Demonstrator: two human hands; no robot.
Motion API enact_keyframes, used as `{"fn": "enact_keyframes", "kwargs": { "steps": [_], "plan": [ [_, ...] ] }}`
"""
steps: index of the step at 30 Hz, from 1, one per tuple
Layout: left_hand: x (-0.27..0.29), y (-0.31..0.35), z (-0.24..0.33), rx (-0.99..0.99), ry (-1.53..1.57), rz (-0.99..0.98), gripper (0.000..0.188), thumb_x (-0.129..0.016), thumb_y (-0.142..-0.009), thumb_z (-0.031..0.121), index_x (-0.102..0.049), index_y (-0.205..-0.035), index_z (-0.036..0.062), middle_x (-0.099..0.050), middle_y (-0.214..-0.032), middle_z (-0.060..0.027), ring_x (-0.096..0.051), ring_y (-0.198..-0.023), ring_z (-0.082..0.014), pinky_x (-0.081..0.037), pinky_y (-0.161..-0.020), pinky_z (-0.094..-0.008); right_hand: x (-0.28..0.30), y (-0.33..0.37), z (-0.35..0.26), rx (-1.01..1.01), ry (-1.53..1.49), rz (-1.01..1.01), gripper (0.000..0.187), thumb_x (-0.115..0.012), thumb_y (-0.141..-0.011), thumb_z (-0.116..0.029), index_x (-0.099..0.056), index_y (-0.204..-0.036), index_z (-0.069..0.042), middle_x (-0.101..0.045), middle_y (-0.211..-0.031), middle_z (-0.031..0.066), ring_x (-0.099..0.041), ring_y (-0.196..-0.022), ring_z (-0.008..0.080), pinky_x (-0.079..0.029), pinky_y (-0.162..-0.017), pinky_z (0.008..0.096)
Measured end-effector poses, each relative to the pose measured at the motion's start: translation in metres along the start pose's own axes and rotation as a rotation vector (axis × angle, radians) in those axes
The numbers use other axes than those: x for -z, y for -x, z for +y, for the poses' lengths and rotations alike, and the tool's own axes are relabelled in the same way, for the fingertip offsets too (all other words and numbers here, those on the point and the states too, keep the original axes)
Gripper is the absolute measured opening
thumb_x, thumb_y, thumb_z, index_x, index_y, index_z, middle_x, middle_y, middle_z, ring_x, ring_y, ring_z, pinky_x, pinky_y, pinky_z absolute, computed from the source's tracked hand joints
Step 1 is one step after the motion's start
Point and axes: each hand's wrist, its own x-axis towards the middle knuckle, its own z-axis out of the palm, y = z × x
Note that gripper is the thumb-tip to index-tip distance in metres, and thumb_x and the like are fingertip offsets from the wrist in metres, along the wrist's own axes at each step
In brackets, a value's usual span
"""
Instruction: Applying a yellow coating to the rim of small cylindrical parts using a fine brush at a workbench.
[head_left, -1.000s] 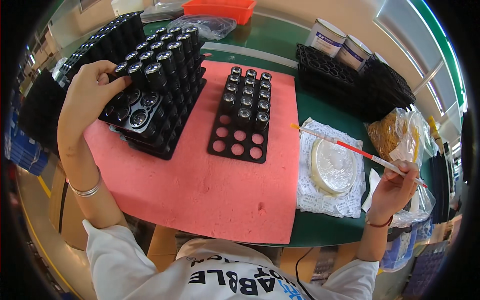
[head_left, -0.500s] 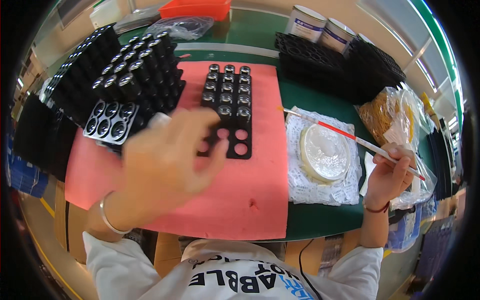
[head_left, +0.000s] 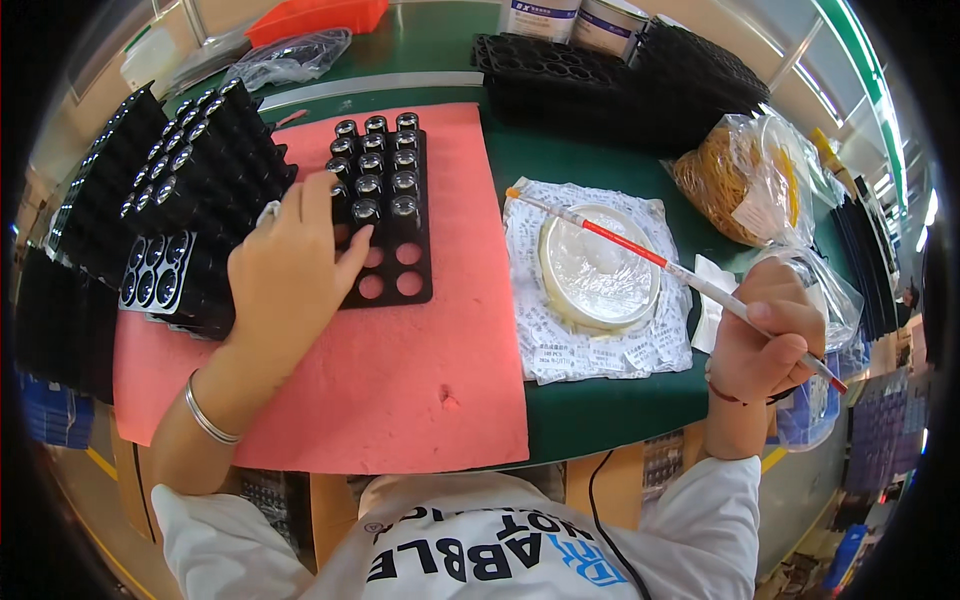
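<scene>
My left hand [head_left: 285,265] reaches over the left edge of a black plastic tray [head_left: 419,235], fingertips beside its left column. Its thumb stands apart from the fingers, and I see nothing held between them; part of the tray behind the hand is hidden. Short black cylinders with shiny, clear tops, such as this cylinder [head_left: 404,207], fill the tray's far rows. The near holes show the pink mat [head_left: 400,390] beneath. A thin red and white paintbrush [head_left: 640,252] is gripped in my right hand [head_left: 768,335], its tan tip pointing left above a round, film-covered white dish [head_left: 605,275].
Stacked black trays of cylinders [head_left: 205,165] stand left of my left hand. Black trays [head_left: 560,95] line the back, before white cans [head_left: 605,25]. A bag of yellowish-brown strands [head_left: 725,180] lies far right. Printed white paper [head_left: 600,362] lies beneath the dish, on the green table [head_left: 570,430].
The view has shifted, so the table's things appear further left. My left hand, blurred before, is now sharper at the tray's left edge. My right hand still holds the paintbrush.
</scene>
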Motion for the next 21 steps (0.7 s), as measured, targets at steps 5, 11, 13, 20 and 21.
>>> {"fn": "enact_keyframes", "kwargs": {
  "steps": [5,11,13,20,21],
  "plan": [
    [-0.001,0.004,0.001,0.022,0.099,-0.056,0.036,-0.064,-0.066,0.03,-0.048,-0.09,0.0075,-0.053,-0.076,-0.0042,-0.057,-0.065,-0.0211,-0.046,-0.05,-0.0309,0.002,-0.001,-0.004,0.006,0.018,-0.022,0.031,-0.038,-0.088,-0.033,-0.049,-0.079,-0.005,-0.048,-0.057,0.0038,-0.044,-0.044,0.0127,-0.032,-0.042,0.0232],
    [-0.011,0.001,0.0,0.071,0.164,-0.13,0.028,-0.062,-0.069,0.028,-0.051,-0.084,0.0068,-0.056,-0.068,-0.0059,-0.057,-0.061,-0.024,-0.046,-0.052,-0.0321,-0.001,0.002,-0.008,-0.036,0.022,-0.003,0.032,-0.038,-0.088,-0.032,-0.049,-0.077,-0.004,-0.044,-0.056,0.0042,-0.038,-0.048,0.0127,-0.026,-0.047,0.0274],
    [-0.013,0.002,-0.001,0.084,0.185,-0.159,0.026,-0.062,-0.069,0.027,-0.052,-0.083,0.0065,-0.056,-0.066,-0.0065,-0.057,-0.06,-0.0245,-0.045,-0.051,-0.0324,-0.001,0.001,-0.006,0.002,0.016,-0.016,0.033,-0.037,-0.088,-0.033,-0.049,-0.077,-0.004,-0.044,-0.055,0.0045,-0.039,-0.048,0.013,-0.026,-0.047,0.0273],
    [0.006,-0.006,0.01,0.062,0.422,-0.062,0.021,-0.065,-0.064,0.011,-0.051,-0.079,0.0059,-0.049,-0.065,-0.0052,-0.053,-0.058,-0.0197,-0.043,-0.05,-0.0283,0.004,0.003,0.001,0.06,0.047,0.004,0.036,-0.03,-0.09,-0.033,-0.048,-0.077,-0.005,-0.044,-0.053,0.0042,-0.038,-0.045,0.0118,-0.026,-0.046,0.0269],
    [0.01,-0.005,0.012,0.011,0.426,-0.04,0.022,-0.065,-0.062,0.01,-0.051,-0.079,0.0058,-0.049,-0.067,-0.0053,-0.053,-0.059,-0.0193,-0.043,-0.051,-0.0282,0.006,0.003,0.002,0.063,0.034,0.023,0.036,-0.029,-0.09,-0.033,-0.047,-0.076,-0.006,-0.043,-0.052,0.0038,-0.038,-0.044,0.0112,-0.026,-0.046,0.0268]
  ]
}}
